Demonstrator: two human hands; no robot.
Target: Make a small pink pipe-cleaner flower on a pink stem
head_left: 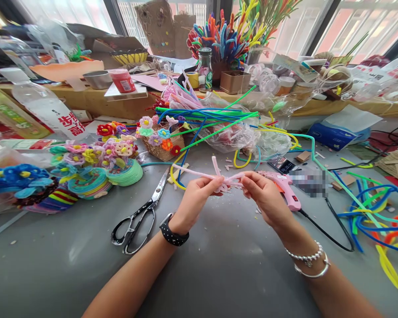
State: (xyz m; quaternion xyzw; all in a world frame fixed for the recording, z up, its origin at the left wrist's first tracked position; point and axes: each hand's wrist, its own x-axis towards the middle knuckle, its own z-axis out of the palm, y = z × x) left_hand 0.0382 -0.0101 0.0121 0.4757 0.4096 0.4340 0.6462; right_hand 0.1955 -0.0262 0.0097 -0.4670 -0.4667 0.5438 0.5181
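Observation:
My left hand (194,201) and my right hand (267,196) are both closed on a pale pink pipe cleaner (199,174), held above the grey table (219,265). The fingertips pinch it close together at a twisted knot in the middle. One long end runs left past my left hand, and a short end sticks up. A black watch sits on my left wrist, silver bracelets on my right.
Black-handled scissors (141,216) lie left of my hands. A pink glue gun (285,187) with a black cord lies to the right. Finished pipe-cleaner flowers (96,165), a small wicker basket (161,150) and a bagged bundle of coloured pipe cleaners (215,119) crowd the back. Loose pipe cleaners (374,216) lie at right.

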